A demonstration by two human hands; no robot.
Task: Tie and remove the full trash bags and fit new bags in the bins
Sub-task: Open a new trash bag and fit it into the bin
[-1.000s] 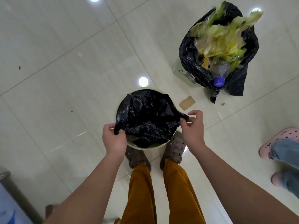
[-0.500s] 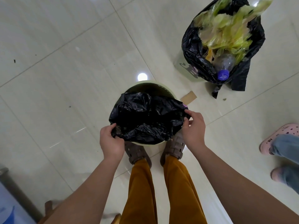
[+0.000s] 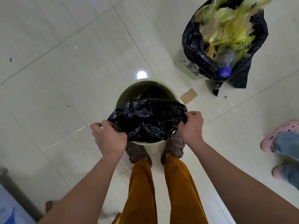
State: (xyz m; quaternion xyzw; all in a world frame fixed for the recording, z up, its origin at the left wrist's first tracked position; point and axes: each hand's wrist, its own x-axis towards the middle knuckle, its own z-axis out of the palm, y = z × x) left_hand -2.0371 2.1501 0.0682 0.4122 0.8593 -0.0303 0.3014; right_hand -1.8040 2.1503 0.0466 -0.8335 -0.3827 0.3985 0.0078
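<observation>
Fingers point(image 3: 186, 118) around new bag point(image 3: 148, 120) edges

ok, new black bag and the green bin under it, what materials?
New black bag: thin glossy plastic film, going by sharp crinkles and specular glints. Green bin: likely moulded plastic, smooth matte pale wall with uniform rolled rim; painted metal can't be ruled out.

Bag point(image 3: 148, 120) across near bin point(image 3: 127, 91) mouth, far part seemingly open.
</observation>
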